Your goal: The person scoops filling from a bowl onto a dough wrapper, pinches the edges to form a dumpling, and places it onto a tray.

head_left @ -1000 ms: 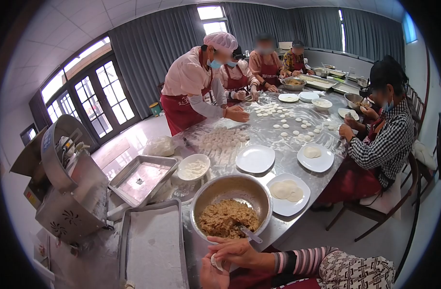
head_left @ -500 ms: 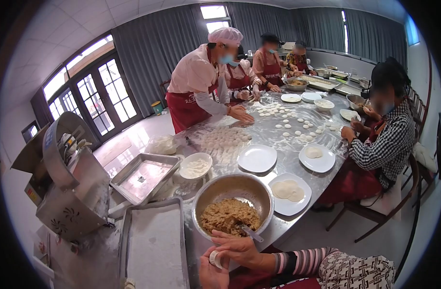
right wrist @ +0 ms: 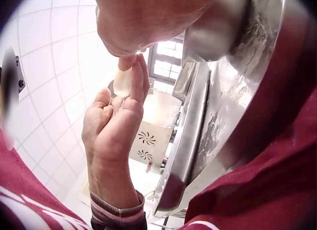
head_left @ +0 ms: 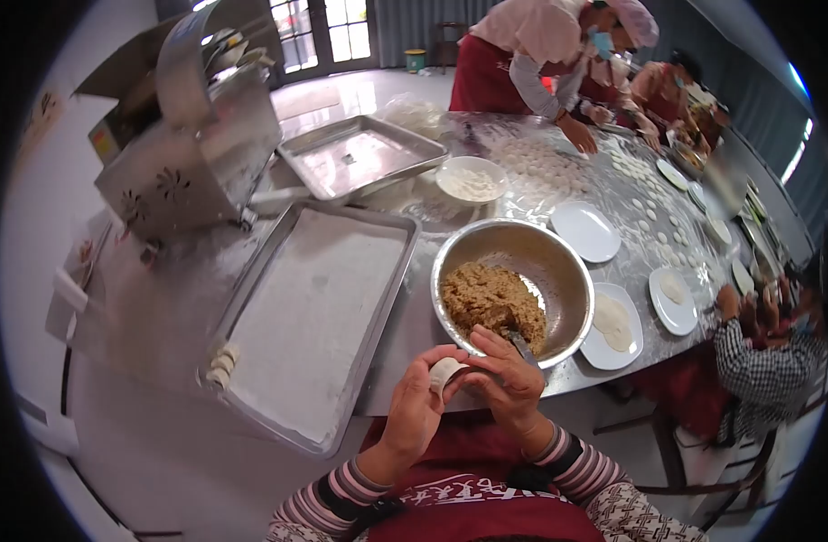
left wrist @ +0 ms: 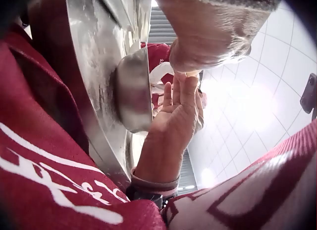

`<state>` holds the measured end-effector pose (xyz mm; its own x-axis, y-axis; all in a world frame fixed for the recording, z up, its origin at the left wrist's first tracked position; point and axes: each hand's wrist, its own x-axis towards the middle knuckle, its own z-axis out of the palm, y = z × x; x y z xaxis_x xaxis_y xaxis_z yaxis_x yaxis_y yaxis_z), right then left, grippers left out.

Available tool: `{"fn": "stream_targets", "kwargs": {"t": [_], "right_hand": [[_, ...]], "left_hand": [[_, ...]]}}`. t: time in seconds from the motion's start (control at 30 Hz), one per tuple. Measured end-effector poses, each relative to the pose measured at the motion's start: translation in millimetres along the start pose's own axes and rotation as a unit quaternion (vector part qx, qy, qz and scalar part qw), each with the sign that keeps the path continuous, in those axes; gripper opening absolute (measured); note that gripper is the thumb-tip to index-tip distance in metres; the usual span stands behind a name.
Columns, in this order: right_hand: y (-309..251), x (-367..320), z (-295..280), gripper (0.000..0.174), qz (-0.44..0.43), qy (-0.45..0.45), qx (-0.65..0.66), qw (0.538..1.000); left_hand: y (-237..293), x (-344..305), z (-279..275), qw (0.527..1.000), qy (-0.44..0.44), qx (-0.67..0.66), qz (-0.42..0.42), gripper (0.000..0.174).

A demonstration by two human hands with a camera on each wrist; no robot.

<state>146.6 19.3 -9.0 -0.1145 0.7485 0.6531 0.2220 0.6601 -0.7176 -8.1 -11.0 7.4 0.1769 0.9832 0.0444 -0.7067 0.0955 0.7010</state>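
A pale dough dumpling [head_left: 444, 374] is held between my two hands, in front of the filling bowl. My left hand [head_left: 410, 411] grips its left side; in the right wrist view the dough [right wrist: 123, 83] stands up from the left fingers. My right hand [head_left: 511, 384] meets it from the other side and pinches its edge; those fingertips are partly hidden. Just beyond them is a steel bowl [head_left: 572, 271] of brown minced filling [head_left: 491, 303], with a spoon handle [head_left: 522, 346] beside the right fingers.
Left of the bowl lies a floured tray [head_left: 314, 298] with several dumplings [head_left: 222, 366] at its near left corner. Behind are another metal tray [head_left: 364, 158], a flour bowl [head_left: 472, 181] and a steel machine [head_left: 192, 135]. Wrappers [head_left: 612, 322] lie on a plate at right; people work around the table.
The head view has swung left and down, so the bowl and trays appear further right and both sleeves show. Both hands stay together at the dumpling.
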Motion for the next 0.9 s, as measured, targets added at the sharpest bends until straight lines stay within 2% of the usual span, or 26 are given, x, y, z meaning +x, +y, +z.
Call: {"fn": "stream_targets", "kwargs": {"t": [0.1, 0.17, 0.4, 0.47, 0.5, 0.57, 0.6, 0.63, 0.67, 0.7, 0.77, 0.83, 0.9], "right_hand": [[-0.4, 4.6, 1.8, 0.028, -0.019, -0.004, -0.027, 0.999], [0.8, 5.5, 3.8, 0.021, -0.049, -0.007, -0.074, 0.996], [7.3, 6.5, 13.6, 0.017, -0.085, 0.002, -0.087, 0.993], [8.4, 9.5, 13.3, 0.026, -0.124, -0.020, -0.112, 0.986], [2.3, 13.4, 14.8, 0.026, -0.124, -0.026, -0.110, 0.986], [-15.0, 22.1, 17.8, 0.038, -0.117, -0.044, -0.102, 0.987], [-14.2, 22.9, 20.4, 0.045, -0.123, -0.088, -0.056, 0.987], [-17.2, 27.1, 19.5, 0.045, -0.123, -0.093, -0.051, 0.987], [-23.5, 34.4, 17.2, 0.044, -0.184, -0.197, -0.142, 0.953], [-33.3, 42.1, 19.0, 0.043, -0.246, -0.295, -0.226, 0.895], [-52.1, 49.7, 30.3, 0.039, -0.260, -0.327, -0.234, 0.878], [-65.7, 53.7, 40.7, 0.036, -0.239, -0.394, -0.283, 0.841], [-79.9, 61.6, 50.5, 0.034, -0.247, -0.410, -0.278, 0.833]], "left_hand": [[-2.1, 0.6, -2.3, 1.000, -0.011, 0.019, 0.006, 0.053], [-2.6, 0.3, -3.5, 0.999, -0.021, 0.031, -0.012, 0.053], [-5.5, -1.5, -17.9, 0.997, -0.019, 0.072, -0.026, 0.054], [-2.4, -1.6, -20.4, 0.997, -0.029, 0.061, -0.034, 0.055], [-0.6, -1.5, -21.8, 0.998, -0.024, 0.057, -0.031, 0.055], [3.3, -1.5, -24.7, 0.998, -0.048, 0.005, -0.029, 0.058], [4.1, -2.5, -26.4, 0.999, -0.043, 0.003, -0.027, 0.058], [5.0, -3.0, -28.5, 0.998, -0.041, -0.020, -0.033, 0.059], [6.5, -4.9, -30.7, 0.998, -0.038, -0.042, -0.037, 0.061], [9.8, -8.2, -31.7, 0.998, -0.028, -0.039, -0.028, 0.061], [19.6, -14.5, -34.1, 0.993, 0.024, -0.067, -0.095, 0.063], [32.0, -21.4, -43.2, 0.992, 0.018, -0.084, -0.095, 0.066], [52.2, -29.7, -44.5, 0.981, -0.034, -0.130, -0.140, 0.067]]}}
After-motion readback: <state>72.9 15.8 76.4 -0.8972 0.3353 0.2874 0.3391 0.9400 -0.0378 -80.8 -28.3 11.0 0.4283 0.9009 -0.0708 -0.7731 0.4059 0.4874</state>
